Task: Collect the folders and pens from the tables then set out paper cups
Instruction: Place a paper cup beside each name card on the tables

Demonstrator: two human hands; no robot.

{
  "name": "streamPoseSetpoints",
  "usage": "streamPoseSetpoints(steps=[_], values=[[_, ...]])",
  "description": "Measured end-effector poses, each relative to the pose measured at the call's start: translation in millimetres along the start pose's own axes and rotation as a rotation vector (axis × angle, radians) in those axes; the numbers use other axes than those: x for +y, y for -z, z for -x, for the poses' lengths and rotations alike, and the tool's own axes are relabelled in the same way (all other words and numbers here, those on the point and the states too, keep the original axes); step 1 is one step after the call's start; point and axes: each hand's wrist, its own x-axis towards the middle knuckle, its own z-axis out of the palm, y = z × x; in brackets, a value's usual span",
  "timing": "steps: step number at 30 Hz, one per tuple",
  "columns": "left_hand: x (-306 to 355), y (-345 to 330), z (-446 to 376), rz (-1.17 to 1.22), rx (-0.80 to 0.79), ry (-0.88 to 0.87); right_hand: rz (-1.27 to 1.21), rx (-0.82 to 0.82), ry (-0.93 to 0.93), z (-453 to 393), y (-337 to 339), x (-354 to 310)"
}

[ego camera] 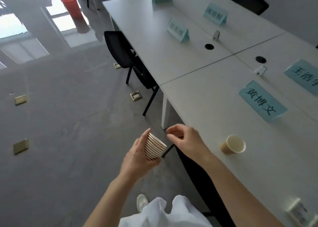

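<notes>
My left hand (137,155) grips a stack of nested paper cups (154,147), held tilted over the floor just off the table's near corner. My right hand (182,138) hovers right beside the stack's top, fingers curled and holding nothing. One tan paper cup (234,145) stands upright on the white table (197,106), near its front edge, below a blue name card (262,101). No folders or pens show.
Several more blue name cards (179,30) stand along the joined white tables, with cable holes (209,46) between them. Black chairs (123,52) sit tucked at the table's left side. Brass floor boxes (136,95) dot the grey floor; a red bin (71,6) stands far back.
</notes>
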Motion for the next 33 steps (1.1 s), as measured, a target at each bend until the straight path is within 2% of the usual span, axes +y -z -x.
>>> streamPoseSetpoints(steps=[3,9,12,22,27,30,33], values=[[-24.6,27.7,-9.0,-0.025,-0.062,-0.007,-0.096,-0.173,0.013,-12.8,-34.6,-32.4],[-63.8,73.6,-31.8,-0.041,-0.092,-0.012,-0.009,-0.333,0.021,-50.7,-82.7,-59.6],[-75.7,90.9,-55.7,-0.004,-0.105,-0.013,0.023,-0.345,0.033,-80.4,-94.3,-70.0],[-85.9,145.4,-202.5,0.042,-0.058,0.021,-0.056,-0.239,0.031,-242.8,-82.8,-96.4],[-83.5,186.8,-285.1,0.112,0.083,0.081,-0.111,-0.118,0.007,-334.9,-53.5,-122.2],[-80.1,203.5,-333.2,0.16,0.169,0.087,-0.135,0.01,-0.002,-388.0,-37.4,-137.1],[-81.0,214.1,-367.1,0.172,0.196,0.093,-0.098,0.107,-0.024,-426.0,-33.3,-146.3]])
